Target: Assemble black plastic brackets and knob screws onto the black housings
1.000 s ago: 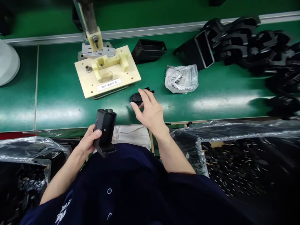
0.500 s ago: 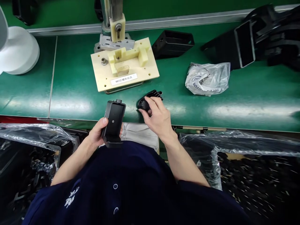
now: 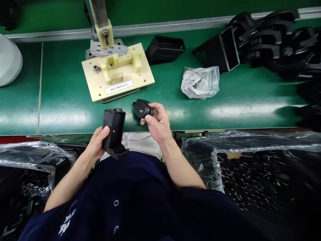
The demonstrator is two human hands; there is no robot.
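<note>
1. In the head view, the left hand grips a black hollow housing near the front edge of the green workbench. The thumb presses one side wall, with fingertips showing at the far side; this side hold probably serves to leave the open face uncovered and turned up toward the wearer.

2. The right hand is closed on a small black knobbed part, thumb and fingers pinching its knob end. Holding it there leaves the flat face, with a metal screw or insert in it, exposed. The two parts are near each other but apart; whether the smaller one clears the bench surface, I cannot tell.

3. Beyond the hands, the cream screw fixture sits angled on the bench, its nest vacant and its printed label facing the wearer, presumably for easy reading and access.

4. A clear printed bag lies right of the fixture, seemingly kept within reach.

5. Behind it, black rectangular shells and a heap of curved black parts lie toward the back, which likely leaves the front strip free for handling.
</note>
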